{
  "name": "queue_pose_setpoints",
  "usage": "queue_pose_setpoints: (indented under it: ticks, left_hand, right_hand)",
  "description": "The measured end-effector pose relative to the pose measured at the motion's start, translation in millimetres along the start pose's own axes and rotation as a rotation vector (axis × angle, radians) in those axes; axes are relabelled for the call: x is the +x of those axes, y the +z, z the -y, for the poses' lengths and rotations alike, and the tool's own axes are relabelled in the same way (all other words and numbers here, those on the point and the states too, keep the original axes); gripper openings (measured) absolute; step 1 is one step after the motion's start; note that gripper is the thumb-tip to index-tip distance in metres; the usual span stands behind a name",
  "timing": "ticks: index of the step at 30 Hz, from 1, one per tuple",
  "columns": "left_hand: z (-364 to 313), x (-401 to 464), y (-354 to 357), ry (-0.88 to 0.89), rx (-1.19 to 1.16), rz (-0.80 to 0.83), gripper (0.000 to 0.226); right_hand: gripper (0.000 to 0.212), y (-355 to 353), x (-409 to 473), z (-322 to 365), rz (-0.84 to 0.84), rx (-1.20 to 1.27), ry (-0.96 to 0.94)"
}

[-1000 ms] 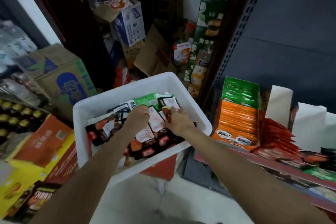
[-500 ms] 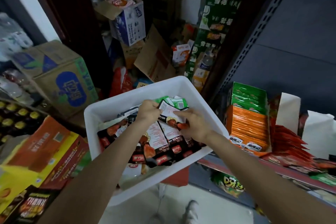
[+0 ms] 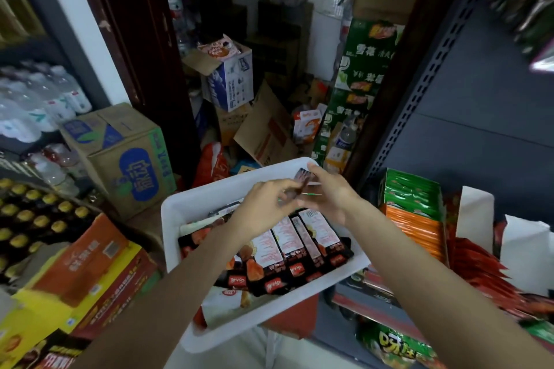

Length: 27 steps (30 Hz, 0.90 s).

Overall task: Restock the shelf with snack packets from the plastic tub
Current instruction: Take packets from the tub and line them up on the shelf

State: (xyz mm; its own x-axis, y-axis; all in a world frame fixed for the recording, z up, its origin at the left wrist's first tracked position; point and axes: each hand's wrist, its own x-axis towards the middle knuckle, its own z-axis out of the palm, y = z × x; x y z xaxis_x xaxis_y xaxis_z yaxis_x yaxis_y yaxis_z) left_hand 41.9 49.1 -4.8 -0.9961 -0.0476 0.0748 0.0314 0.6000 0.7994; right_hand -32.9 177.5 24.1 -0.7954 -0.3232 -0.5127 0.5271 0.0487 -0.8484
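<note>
Over the white plastic tub, both hands met. The right hand pinched a small bunch of snack packets upright, fingers curled round them; the left hand gripped their lower edge. More dark packets lay in rows inside the tub. The shelf stood just right, green and orange packs stacked on it.

A plastic tub of snack packets sits at centre, with both hands above its far end, the left hand left of the right hand, a small packet between them. The shelf with boxed packets lies right of the tub. Cardboard cartons stand to the left, and more boxes are piled far behind.
</note>
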Motion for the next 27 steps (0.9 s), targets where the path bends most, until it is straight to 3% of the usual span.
queue_pose_setpoints:
  ticks: [2,6,10,13,16,24,27]
  left_hand:
    - [-3.7,-1.9,5.5,0.033,0.024,0.039,0.030]
    - [-10.9,5.5,18.2,-0.076,0.026,-0.191,0.047]
    - [-41.9,21.5,44.6,-0.206,-0.320,-0.105,0.066]
    - [-74.9,35.6,77.4,-0.165,-0.383,-0.065,0.048]
    - [-110.7,48.4,118.9,-0.089,-0.295,-0.048,0.012]
    - [-214.8,74.3,257.3,0.086,-0.126,0.019,0.025]
    - [-236.8,79.3,300.7,0.154,-0.032,0.013,0.014]
  right_hand:
    - [0.023,-14.9,-1.0,-2.0,-0.003,-0.016,-0.063]
    - [0.035,-55.3,-8.1,-9.2,-0.020,0.043,-0.166]
    - [0.037,-100.9,-28.9,-11.5,0.010,0.067,-0.260]
    - [0.032,-147.4,-44.2,-13.7,-0.037,-0.012,-0.332]
    - [0.021,-206.9,-61.5,-13.2,-0.146,-0.240,-0.421]
    - [0.033,-372.5,-104.7,-16.5,-0.518,-0.638,-0.564]
    - [0.010,-418.9,-110.2,-20.5,-0.537,-0.767,-0.510]
